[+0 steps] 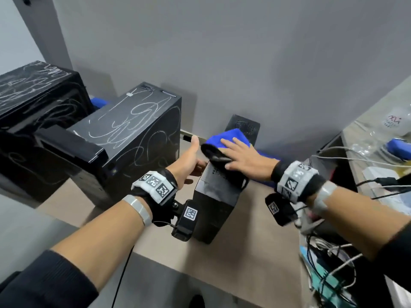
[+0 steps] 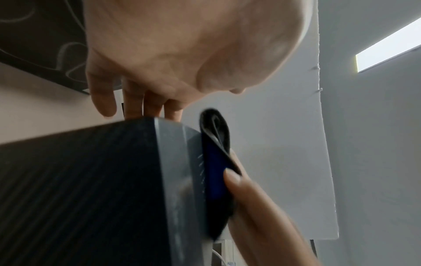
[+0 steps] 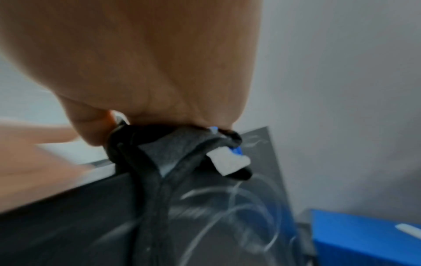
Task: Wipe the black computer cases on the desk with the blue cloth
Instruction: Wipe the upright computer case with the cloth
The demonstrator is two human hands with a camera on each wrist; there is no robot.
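Beige surface (image 1: 255, 221): left hand (image 1: 189, 158) braces the slim black computer case (image 1: 213, 192); right hand (image 1: 242, 156), fingers spread, presses the blue cloth (image 1: 226, 136) on top.

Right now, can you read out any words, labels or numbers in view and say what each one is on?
No text reads clearly.
Red logo with small print on the clear plastic bottle: too blurred to read.
Square black-and-white coded tags on the wrist bands: patterns, not words.
White scribbles on the black computer cases: not letters.
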